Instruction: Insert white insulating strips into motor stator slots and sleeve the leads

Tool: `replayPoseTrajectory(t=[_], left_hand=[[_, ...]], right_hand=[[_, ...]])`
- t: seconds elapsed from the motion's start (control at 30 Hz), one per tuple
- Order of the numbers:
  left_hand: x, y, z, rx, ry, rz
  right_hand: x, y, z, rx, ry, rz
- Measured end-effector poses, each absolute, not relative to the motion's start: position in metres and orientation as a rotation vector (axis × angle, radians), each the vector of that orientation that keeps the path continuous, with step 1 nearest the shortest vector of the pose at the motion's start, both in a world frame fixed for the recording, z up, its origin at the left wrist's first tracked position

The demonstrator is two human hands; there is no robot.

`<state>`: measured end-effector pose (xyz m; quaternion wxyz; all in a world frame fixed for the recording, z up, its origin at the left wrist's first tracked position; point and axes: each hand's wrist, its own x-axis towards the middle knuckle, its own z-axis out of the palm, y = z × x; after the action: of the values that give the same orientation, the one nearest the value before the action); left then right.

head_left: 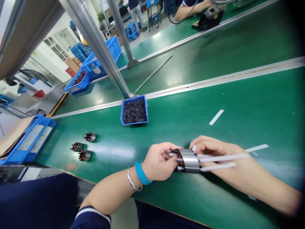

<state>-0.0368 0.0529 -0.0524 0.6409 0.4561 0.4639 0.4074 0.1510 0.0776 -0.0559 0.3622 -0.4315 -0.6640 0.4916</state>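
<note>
Near the table's front edge, my left hand (pixel 162 161) is closed on the wire-wound end of a motor stator (pixel 190 161), a steel ring with copper windings and black parts. Long white strips (pixel 222 158) stick out of the stator's right end and pass in front of my right hand (pixel 220 154). The fingers of my right hand are curled at that same end. A short white strip end (pixel 194 148) shows at its fingertips; part of the grip is hidden behind the stator.
Three similar stators (pixel 84 155) stand on the green table at left. A blue bin (pixel 122 113) of thin black pieces sits by the metal rail. Loose white strips (pixel 216 117) lie at right. Behind are a metal post (pixel 100 47), a thin rod (pixel 153 74) and a co-worker's arm (pixel 190 11).
</note>
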Motion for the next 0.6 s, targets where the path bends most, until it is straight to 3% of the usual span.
replayPoseTrajectory(t=[0.6], left_hand=[[-0.046,0.062,-0.048,0.653,0.815,0.752]], right_hand=[[0.17,0.088,-0.034,-0.885,-1.662,1.68]])
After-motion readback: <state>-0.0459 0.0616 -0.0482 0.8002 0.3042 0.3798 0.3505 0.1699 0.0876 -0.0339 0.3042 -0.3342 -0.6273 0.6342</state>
